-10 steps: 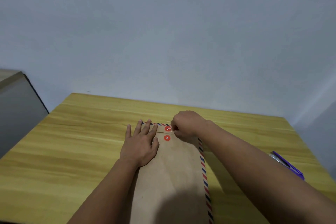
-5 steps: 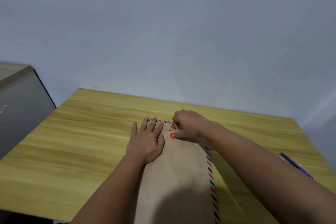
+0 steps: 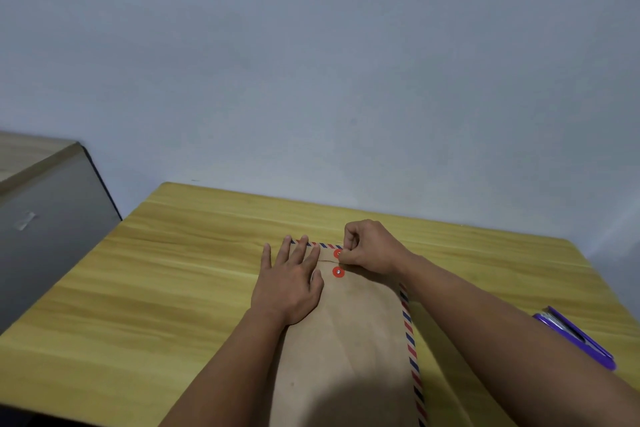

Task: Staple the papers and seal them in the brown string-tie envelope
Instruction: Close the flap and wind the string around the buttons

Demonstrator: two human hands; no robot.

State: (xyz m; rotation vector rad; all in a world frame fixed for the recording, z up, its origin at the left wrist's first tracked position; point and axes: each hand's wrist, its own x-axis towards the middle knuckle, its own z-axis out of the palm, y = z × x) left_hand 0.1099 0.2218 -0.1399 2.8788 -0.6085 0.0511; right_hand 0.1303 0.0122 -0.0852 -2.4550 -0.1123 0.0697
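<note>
On a yellow wood-grain table point(image 3: 173, 288), a brown string-tie envelope point(image 3: 346, 340) lies flat, centre-frame, its flap end toward the far wall & its near end running off the bottom edge; red-and-blue airmail stripes trim the top and right sides. Two red button discs sit close together near the flap: upper disc point(image 3: 337, 254) on the flap, lower disc point(image 3: 338, 272) on the body just below it. Left hand point(image 3: 289, 282), fingers straight & spread, presses palm-down on the envelope's upper left, fingertips reaching the striped top edge. Right hand point(image 3: 372, 248), fingers curled tight, pinches a thin pale string point(image 3: 341, 243) right beside the upper disc; whether the string is wound round it can't be told. Well apart at right, near the table edge, lies a purple stapler point(image 3: 576, 338). Grey cabinet point(image 3: 52, 229) stands at left, pale wall point(image 3: 311, 62) behind.
</note>
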